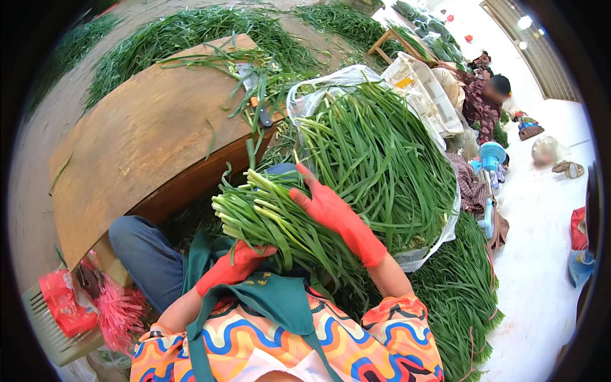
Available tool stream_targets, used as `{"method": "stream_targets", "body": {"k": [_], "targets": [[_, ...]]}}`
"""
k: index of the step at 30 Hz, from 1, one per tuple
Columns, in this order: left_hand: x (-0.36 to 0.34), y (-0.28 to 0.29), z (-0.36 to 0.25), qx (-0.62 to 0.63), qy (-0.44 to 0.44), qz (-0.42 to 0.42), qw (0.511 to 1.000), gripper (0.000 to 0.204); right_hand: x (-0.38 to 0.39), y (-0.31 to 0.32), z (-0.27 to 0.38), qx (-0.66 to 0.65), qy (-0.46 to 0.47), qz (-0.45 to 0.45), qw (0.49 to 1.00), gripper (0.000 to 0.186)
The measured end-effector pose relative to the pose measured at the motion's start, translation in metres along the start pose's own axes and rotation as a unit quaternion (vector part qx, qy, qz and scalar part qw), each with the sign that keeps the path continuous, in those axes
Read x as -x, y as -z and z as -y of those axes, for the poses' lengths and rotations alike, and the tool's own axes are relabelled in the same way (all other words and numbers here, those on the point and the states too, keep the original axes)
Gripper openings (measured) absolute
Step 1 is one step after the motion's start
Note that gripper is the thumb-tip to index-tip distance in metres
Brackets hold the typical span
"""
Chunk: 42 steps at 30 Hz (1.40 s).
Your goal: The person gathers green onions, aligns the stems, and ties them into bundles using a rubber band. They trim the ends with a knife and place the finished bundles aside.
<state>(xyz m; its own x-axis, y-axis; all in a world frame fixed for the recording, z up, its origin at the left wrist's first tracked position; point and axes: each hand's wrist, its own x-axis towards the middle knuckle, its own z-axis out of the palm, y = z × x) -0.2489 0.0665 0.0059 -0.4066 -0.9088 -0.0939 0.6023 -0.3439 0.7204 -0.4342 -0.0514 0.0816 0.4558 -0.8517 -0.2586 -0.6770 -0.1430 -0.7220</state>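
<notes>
My left hand [243, 260], in a red glove, grips the lower side of a loose bunch of long green leafy stalks [261, 213] with pale ends. My red-gloved right hand [324, 210] lies over the bunch's upper right part, fingers apart, index finger raised toward the pale tips. Just beyond is a large heap of the same greens [375, 165] in a clear plastic bag [417, 254]. A knife [259, 108] with a black and orange handle lies among cut leaves at the right end of a wooden board [140, 134], up and left of my hands.
Piles of greens [165, 44] lie behind the board and at my right [458, 299]. A white crate [420, 95], a seated co-worker [477, 102] and a blue fan-like object [490, 156] are upper right. Red plastic items [67, 299] sit lower left.
</notes>
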Motion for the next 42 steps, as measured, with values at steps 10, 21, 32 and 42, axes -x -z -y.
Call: {"method": "stream_targets", "body": {"k": [10, 21, 32, 42], "targets": [[0.008, 0.012, -0.001, -0.441, -0.143, 0.173, 0.869, 0.04, 0.059, -0.005, 0.06, -0.022, -0.042, 0.09, 0.995, 0.112], [-0.026, -0.117, -0.244, -0.225, -0.118, 0.187, 0.949, 0.038, 0.047, 0.125, 0.178, -0.071, 0.186, -0.026, 0.98, 0.057], [0.021, 0.02, -0.361, -0.485, -0.398, -0.074, 0.775, 0.04, -0.09, 0.038, 0.294, 0.075, 0.528, -0.17, 0.829, 0.046], [0.053, 0.199, -0.171, -0.77, -0.185, -0.302, 0.531, 0.074, -0.209, -0.21, 0.072, 0.24, 0.303, -0.216, 0.897, 0.05]]}}
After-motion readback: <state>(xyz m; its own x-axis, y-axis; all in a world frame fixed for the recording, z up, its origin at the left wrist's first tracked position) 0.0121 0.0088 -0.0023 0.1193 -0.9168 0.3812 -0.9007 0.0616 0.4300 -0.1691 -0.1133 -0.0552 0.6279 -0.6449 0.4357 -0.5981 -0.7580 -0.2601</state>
